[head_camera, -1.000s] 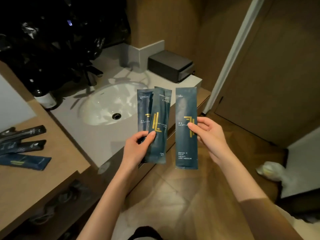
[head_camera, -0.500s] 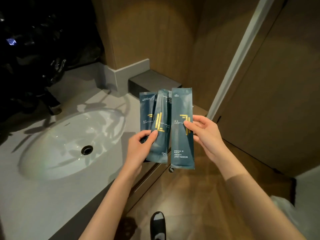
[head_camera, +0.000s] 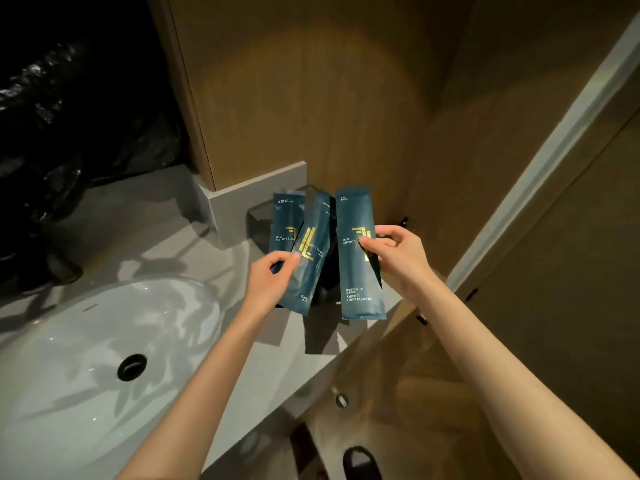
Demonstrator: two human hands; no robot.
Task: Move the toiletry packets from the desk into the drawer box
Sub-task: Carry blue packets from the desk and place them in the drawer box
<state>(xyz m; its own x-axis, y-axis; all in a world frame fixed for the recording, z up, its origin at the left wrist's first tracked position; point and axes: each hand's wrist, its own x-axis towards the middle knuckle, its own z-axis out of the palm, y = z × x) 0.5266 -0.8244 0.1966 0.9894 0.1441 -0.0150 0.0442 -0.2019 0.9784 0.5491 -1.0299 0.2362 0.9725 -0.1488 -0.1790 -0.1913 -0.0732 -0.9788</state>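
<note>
Travel is the main change. The person has been carrying three toiletry packets rightward along the surface (head_camera: 166, 237), and the sink basin (head_camera: 86, 358), central a moment ago, is now lying off to the near left. The desk is no longer showing at all. That is putting the load at its destination, so I judge the carrying step nearly over and the dropping-in about to begin.

The left hand (head_camera: 270, 285) is gripping two packets fanned apart, its thumb and fingers (head_camera: 292, 259) pinching their lower halves. The dental kit packet (head_camera: 286, 220) is on the left, with the middle comb packet (head_camera: 313, 251) overlapping it.

Just behind them the dark drawer box (head_camera: 257, 225) is sitting in the far right corner of the surface, against the wall. The packets are hanging in front and hiding most of it, so I cannot tell whether it is standing open or holding anything.

The right hand (head_camera: 401, 254) is pinching the right comb packet (head_camera: 356, 289) at mid-height between thumb and fingertips, keeping it upright just beside the other two.
</note>
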